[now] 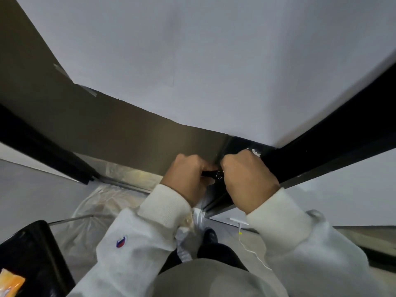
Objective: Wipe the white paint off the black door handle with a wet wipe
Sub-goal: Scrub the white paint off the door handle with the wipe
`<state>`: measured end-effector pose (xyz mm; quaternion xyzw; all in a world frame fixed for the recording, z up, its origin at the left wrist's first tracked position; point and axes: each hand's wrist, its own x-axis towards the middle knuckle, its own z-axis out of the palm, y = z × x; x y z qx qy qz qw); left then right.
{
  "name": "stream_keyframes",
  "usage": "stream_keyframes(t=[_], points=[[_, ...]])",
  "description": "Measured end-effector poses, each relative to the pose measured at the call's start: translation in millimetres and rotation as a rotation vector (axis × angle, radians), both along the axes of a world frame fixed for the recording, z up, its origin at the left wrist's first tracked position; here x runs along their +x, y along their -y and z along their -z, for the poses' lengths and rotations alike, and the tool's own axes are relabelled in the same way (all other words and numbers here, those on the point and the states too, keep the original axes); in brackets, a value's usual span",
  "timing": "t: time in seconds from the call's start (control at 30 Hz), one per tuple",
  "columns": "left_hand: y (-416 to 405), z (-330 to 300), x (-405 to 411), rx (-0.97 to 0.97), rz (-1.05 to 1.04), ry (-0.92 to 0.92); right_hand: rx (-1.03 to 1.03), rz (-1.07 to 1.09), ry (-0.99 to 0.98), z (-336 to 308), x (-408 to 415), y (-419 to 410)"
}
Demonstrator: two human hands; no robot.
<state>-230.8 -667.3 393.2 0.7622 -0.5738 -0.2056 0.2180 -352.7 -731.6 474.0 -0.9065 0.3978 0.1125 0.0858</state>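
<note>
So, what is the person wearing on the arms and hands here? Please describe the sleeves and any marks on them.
Both hands, the left hand and the right hand, are bare: no gloves are visible. Both arms wear long off-white sweatshirt sleeves with ribbed cuffs at the wrists. The left sleeve carries a small red, white and blue logo patch. The right sleeve shows no marking in this view.

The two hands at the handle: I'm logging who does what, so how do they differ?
The left hand grips the black door handle from its free end; the right hand is fisted nearer the door edge, its grasp hidden. The left sleeve bears a logo; the right sleeve shows none. Both hands curl knuckles-up.
</note>
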Motion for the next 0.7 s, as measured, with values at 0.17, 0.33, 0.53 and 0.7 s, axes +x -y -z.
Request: stream_keyframes(t=[0.17,0.33,0.53,0.7], points=[[2.7,-13.2,-7.6,0.055,-0.063,0.002,-0.115,-0.194,0.226,11.0,-42.0,-1.9],[8.1,-24.3,-8.7,0.143,-0.058,-0.009,-0.206,-0.151,0.812,36.9,-88.7,8.0],[11.6,-22.9,-19.5,0.189,-0.091,0.041,-0.219,-0.107,0.802,59.7,-111.0,7.6],[10.2,-20.1,-22.0,0.165,-0.092,0.08,-0.091,-0.09,0.678,81.7,-97.7,4.2]])
